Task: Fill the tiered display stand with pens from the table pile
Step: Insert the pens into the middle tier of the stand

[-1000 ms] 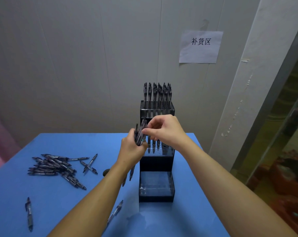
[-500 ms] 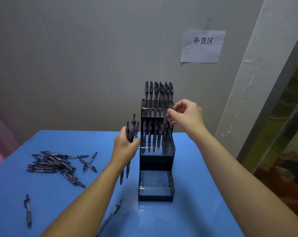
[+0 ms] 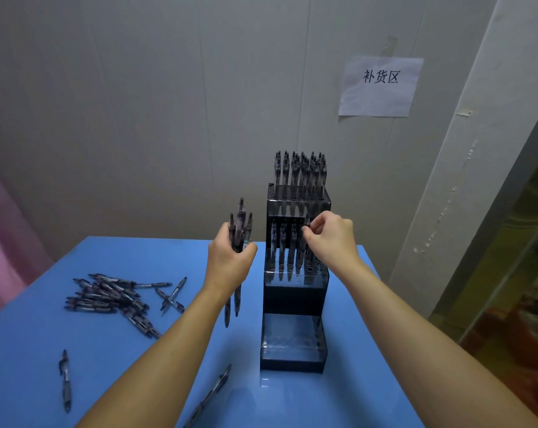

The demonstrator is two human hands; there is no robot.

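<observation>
Blue table surface (image 3: 45, 350) is carrying the black tiered display stand (image 3: 294, 344), which is standing upright. The left hand (image 3: 229, 261) is gripping a bundle of pens (image 3: 240, 230) with its fingers curled round the barrels; the pen tops are projecting above the fingers and the tips are hanging below the palm, just left of the stand. The right hand (image 3: 331, 242) is pinching the top of a single pen (image 3: 306, 225) between thumb and fingertips at the middle tier; the row of pens already seated there is standing just left of those fingertips. The top tier is standing full above the fingers; the bottom tier is sitting below both wrists. The table pile (image 3: 113, 299) is lying well left of the left hand's fingers, with loose pens (image 3: 65, 379) nearer the camera.
</observation>
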